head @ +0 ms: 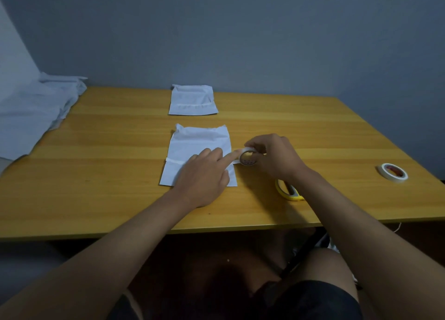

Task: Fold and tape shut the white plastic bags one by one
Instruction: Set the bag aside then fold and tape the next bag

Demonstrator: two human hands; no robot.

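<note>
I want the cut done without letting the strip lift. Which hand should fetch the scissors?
Probably the right hand: the scissors lie just under its wrist, while the left hand presses the tape on the bag.

Single head-worn wide-angle view, looking forward and down over the counter (96, 199) from its near edge; close to the hands, grey wall beyond.

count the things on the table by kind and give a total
Folded white bags: 2, near and far
Tape rolls: 2, one in the right hand, one lying at right
Yellow scissors: 1
Pile of unfolded white bags: 1
Total: 6
</note>
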